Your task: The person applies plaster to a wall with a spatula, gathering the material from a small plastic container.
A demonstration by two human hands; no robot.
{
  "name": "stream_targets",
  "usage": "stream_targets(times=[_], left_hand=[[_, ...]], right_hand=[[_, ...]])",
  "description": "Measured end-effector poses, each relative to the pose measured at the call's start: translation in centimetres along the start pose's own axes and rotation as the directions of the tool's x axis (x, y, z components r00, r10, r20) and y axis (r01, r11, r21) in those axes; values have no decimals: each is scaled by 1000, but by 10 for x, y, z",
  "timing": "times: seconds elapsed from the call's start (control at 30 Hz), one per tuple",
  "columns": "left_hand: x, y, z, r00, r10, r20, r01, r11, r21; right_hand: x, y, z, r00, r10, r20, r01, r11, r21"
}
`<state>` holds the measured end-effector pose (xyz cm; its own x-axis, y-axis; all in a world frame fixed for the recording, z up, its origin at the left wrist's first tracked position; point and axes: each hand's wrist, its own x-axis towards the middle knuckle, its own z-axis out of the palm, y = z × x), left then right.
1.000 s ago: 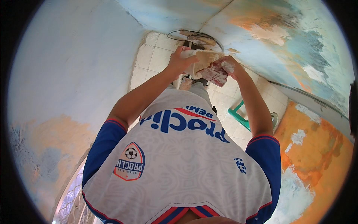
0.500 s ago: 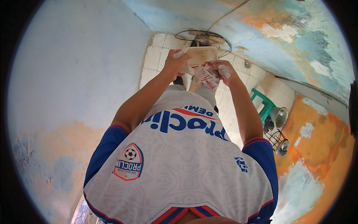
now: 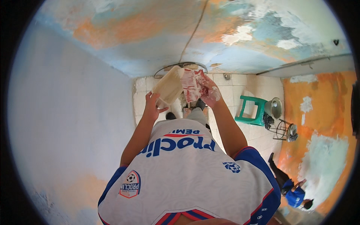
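A shallow cream plastic tub (image 3: 167,91) is tilted in front of me, its inside facing up. My left hand (image 3: 152,107) grips the tub by its near left edge, fingers and thumb on its rim. A flat red putty scraper (image 3: 192,85), streaked with white paste, is pinched at its right side in my right hand (image 3: 212,92). White paste is smeared on the back of that hand. The scraper's left edge is close against the tub's right rim; whether they touch I cannot tell.
A green plastic stool (image 3: 259,110) stands to the right, beside a metal pot (image 3: 276,108) and a black wire stand (image 3: 282,130). At lower right, another person (image 3: 294,193) is by the patchy orange wall (image 3: 296,97). A dark cable (image 3: 161,70) lies along the far wall.
The view has shifted, showing more of the far wall and the other person. The tub has tipped and moved left, while the scraper has come up beside its right rim.
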<state>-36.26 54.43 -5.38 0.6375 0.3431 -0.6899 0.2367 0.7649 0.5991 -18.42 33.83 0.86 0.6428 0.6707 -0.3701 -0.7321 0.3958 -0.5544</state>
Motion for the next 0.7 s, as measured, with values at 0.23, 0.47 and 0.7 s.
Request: stream_targets(times=[0.23,0.47,0.7], left_hand=[[40,-30,-14,992,-98,73,102,994,-47],[34,-35,-5,993,-106,47,111,987,-119],[9,-8,47,996,29,86,-17,990,-138]], right_hand=[[0,-47,20,988,-81,131,57,983,174],[10,-105,10,989,-116,97,86,959,270],[33,-183,15,940,-311,138,293,946,136]])
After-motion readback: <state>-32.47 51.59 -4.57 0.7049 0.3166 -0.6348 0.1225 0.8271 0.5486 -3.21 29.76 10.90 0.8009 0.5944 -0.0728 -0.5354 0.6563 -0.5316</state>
